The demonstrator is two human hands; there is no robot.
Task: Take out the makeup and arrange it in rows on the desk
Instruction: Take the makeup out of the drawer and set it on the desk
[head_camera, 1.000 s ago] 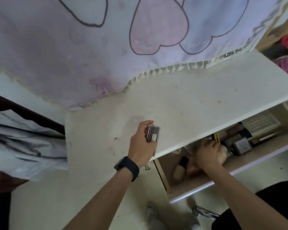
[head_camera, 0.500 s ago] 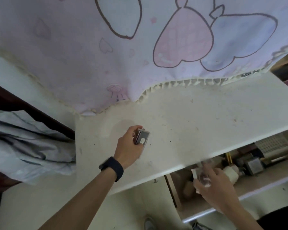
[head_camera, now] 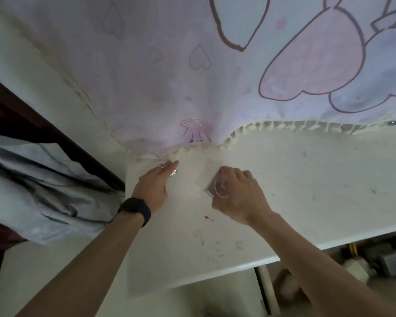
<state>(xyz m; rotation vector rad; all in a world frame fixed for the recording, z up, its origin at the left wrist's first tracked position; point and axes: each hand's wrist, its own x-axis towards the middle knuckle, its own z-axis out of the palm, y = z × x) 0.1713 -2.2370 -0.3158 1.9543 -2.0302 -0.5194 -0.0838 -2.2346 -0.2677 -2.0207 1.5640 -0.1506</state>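
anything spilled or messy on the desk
Yes: the desk top is stained, with a dark red spot and fainter pinkish smudges near its front edge, possibly spilled makeup. Nothing looks broken.

Pale desk (head_camera: 306,191) with faint stains and one small red spot, pastel curtain (head_camera: 169,76) printed with hearts behind it, ruffled hem resting on the desk's rear edge, dark wooden rail (head_camera: 32,115) at left, grey cloth (head_camera: 32,179) draped beneath, open drawer (head_camera: 266,291) under the desk at right, pale floor (head_camera: 44,271), dim soft light.

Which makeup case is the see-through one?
The compact in the right hand: clear, with a pink ring showing inside. The case in the left hand looks silvery, mostly hidden.
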